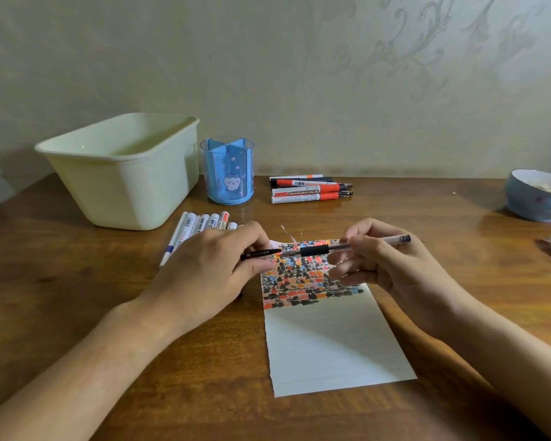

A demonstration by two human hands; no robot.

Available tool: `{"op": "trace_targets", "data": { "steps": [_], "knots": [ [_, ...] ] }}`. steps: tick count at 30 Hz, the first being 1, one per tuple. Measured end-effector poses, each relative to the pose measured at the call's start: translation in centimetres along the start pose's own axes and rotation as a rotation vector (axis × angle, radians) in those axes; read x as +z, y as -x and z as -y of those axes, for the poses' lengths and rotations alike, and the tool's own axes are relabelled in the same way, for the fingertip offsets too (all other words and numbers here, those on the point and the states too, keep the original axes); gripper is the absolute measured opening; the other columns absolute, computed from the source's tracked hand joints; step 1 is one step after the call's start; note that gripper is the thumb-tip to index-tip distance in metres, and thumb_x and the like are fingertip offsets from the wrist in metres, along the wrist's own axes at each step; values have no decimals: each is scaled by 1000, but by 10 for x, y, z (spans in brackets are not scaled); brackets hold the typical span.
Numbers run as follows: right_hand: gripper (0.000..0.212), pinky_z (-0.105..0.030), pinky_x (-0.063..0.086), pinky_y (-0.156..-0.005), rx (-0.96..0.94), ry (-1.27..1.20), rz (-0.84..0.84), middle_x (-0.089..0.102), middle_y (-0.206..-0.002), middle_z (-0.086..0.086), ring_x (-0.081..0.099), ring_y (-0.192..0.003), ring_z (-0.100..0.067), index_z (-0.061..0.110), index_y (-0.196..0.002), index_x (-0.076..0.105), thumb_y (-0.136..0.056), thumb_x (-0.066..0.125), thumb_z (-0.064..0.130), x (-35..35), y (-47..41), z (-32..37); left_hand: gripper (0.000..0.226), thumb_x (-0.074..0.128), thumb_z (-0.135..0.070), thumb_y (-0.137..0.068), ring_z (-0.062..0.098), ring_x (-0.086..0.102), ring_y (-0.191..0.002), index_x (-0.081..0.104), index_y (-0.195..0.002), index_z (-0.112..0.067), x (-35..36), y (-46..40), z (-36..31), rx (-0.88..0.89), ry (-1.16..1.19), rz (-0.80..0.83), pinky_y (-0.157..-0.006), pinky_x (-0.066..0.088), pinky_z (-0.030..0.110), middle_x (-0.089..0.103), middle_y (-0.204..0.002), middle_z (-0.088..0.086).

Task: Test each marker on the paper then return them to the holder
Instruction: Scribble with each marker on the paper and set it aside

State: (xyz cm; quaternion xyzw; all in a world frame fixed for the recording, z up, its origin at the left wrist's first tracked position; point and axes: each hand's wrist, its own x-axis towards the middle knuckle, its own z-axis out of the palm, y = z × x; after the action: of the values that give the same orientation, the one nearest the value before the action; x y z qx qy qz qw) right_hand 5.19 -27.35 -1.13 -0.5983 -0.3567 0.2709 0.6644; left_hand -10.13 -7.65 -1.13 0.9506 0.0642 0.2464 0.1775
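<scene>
While the right hand [379, 265] pinches the clear pen [341, 248] mid-barrel over the paper [331, 345], the left hand [210, 268] grips its black cap [260, 253], just off the tip. Light, stiff, slick plastic; I'd hold at the black rubber sleeve. Blue holder [227, 171] stands empty behind; other markers [309, 189] lie loose on the wood table [77, 313].

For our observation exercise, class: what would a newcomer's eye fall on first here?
Two hands meet above the paper: the left hand holds a black cap, the right hand a clear gel pen. The paper's upper part is thick with black, orange and blue test marks. Behind stands a blue pen holder.
</scene>
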Motion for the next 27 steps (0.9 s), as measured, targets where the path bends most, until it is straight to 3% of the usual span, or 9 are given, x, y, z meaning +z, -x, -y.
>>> {"op": "trace_targets", "data": {
  "steps": [5, 11, 16, 19, 23, 25, 27],
  "knots": [
    [31, -28, 60, -70, 3, -29, 58, 75, -84, -10, 74, -79, -23, 24, -86, 72, -70, 82, 49, 0, 1, -1, 21, 62, -43, -87, -6, 56, -76, 60, -102, -30, 2, 1, 2, 14, 0, 20, -58, 41, 7, 71, -100, -13],
    [10, -28, 60, -68, -6, 83, 78, 76, -82, -7, 74, -79, -23, 21, -87, 77, -78, 73, 23, 0, 0, -7, 26, 56, -47, -85, -12, 55, -77, 62, -103, -29, 2, 1, 0, 9, 35, 37, -68, 43, 4, 70, -98, -14],
    [16, -25, 56, -65, -107, 343, 69, 78, -83, -1, 73, -72, -13, 19, -93, 78, -79, 73, 23, 0, 0, -12, 15, 68, -38, -85, -10, 58, -76, 67, -95, -27, 0, 1, -2, -17, 26, 49, -67, 42, 4, 64, -82, -20],
    [20, -27, 57, -67, -127, 356, 64, 78, -85, -1, 75, -75, -15, 18, -95, 77, -78, 72, 27, 2, 2, -12, 10, 71, -32, -86, -14, 56, -81, 68, -94, -27, 0, 1, -4, -32, 42, 45, -64, 42, 4, 65, -83, -19],
    [22, -27, 59, -66, -116, 347, 48, 78, -83, -5, 76, -75, -20, 14, -94, 76, -81, 68, 29, 6, 3, -12, 7, 72, -26, -87, -18, 55, -79, 68, -90, -21, 0, 3, -8, -16, 44, 22, -59, 42, 5, 50, -66, -30],
    [20, -27, 58, -64, -106, 361, 48, 78, -80, -6, 76, -73, -20, 14, -92, 75, -83, 66, 30, 6, 3, -10, 7, 72, -26, -87, -18, 55, -79, 68, -89, -21, 0, 3, -9, -1, 52, 2, -59, 41, 4, 53, -67, -29],
    [18, -26, 57, -63, -101, 389, 61, 77, -78, -5, 75, -72, -19, 17, -89, 73, -85, 65, 32, 6, 2, -7, 15, 68, -39, -86, -12, 58, -79, 67, -94, -26, -1, 3, -9, 25, 60, -2, -58, 43, 5, 66, -78, -21]
  ]
}}
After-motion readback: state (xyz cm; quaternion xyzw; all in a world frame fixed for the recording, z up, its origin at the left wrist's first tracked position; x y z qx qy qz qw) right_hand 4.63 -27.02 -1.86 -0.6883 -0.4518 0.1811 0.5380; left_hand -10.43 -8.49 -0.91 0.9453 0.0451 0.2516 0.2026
